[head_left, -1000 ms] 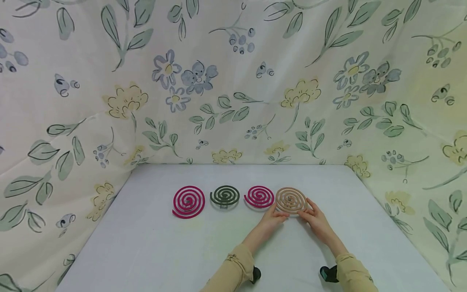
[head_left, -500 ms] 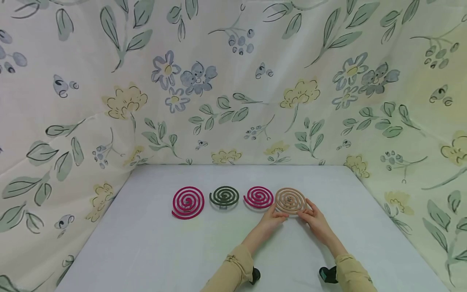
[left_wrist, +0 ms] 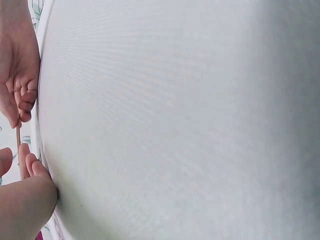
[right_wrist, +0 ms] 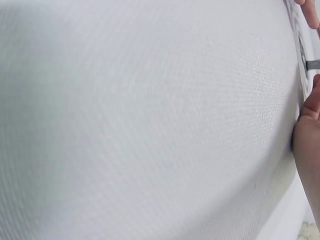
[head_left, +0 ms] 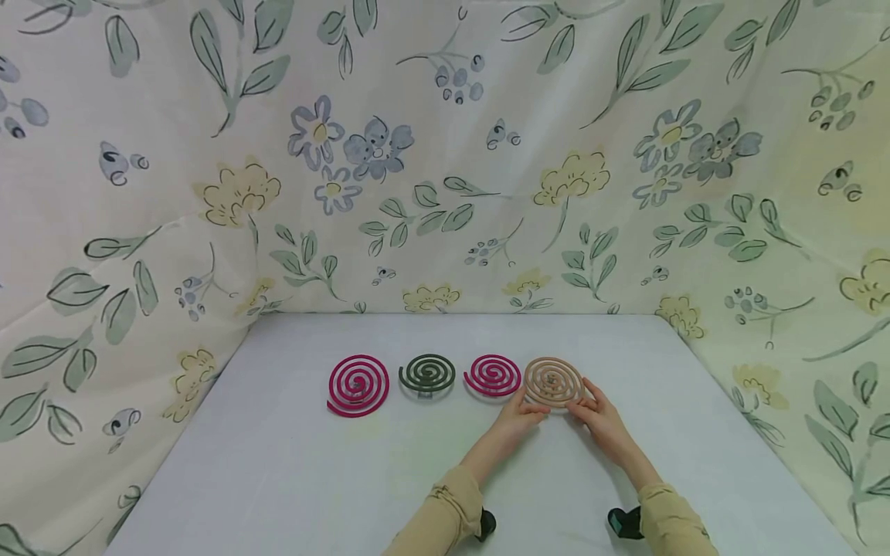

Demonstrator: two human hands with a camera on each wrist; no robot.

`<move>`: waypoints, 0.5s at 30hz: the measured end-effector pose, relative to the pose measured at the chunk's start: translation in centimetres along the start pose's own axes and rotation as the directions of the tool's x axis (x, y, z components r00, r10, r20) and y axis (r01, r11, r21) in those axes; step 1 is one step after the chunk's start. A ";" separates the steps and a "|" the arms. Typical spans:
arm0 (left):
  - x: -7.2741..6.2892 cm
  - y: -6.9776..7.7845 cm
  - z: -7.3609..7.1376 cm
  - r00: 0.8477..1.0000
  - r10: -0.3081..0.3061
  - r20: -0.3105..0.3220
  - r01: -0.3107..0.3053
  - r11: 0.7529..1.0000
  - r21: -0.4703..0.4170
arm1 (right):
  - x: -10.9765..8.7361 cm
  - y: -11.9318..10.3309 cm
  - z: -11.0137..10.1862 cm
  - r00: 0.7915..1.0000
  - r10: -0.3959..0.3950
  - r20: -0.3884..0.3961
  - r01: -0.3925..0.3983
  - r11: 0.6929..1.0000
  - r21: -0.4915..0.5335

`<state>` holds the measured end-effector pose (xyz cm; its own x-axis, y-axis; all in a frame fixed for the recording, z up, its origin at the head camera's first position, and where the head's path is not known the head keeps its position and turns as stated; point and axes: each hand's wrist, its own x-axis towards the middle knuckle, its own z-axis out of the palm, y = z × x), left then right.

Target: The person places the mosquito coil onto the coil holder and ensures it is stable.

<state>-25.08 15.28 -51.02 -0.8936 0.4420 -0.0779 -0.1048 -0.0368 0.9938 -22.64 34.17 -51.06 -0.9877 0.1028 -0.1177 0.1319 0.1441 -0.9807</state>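
A tan mosquito coil (head_left: 554, 361) is at the right end of a row of coils, raised on a small stand (right_wrist: 313, 65). My left hand (head_left: 513, 421) holds its near left edge, and my right hand (head_left: 606, 426) grips its near right edge between thumb and fingers. Edge-on, the tan coil looks like a thin strip in the left wrist view, between the fingertips of both hands. Close beside my left fingers is a pink coil (head_left: 493, 374). Further left come a dark green coil (head_left: 427, 374) and a larger-looking pink coil (head_left: 358, 386).
The white table (head_left: 313, 479) reaches back to a floral cloth (head_left: 445, 193), which also hangs along both sides. Small supports show under the other coils. Black camera mounts (head_left: 626, 523) are strapped at both wrists, below the tan sleeves.
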 end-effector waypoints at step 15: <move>-0.1 0.1 0.1 1.000 0.002 -0.014 -0.003 0.999 -0.036 | -0.1 -0.2 0.1 1.000 -0.003 -0.003 0.003 1.000 0.007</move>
<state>-24.98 15.33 -50.87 -0.9000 0.4291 -0.0767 -0.1180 -0.0704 0.9905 -22.52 34.00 -50.89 -0.9879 0.1052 -0.1139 0.1279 0.1374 -0.9822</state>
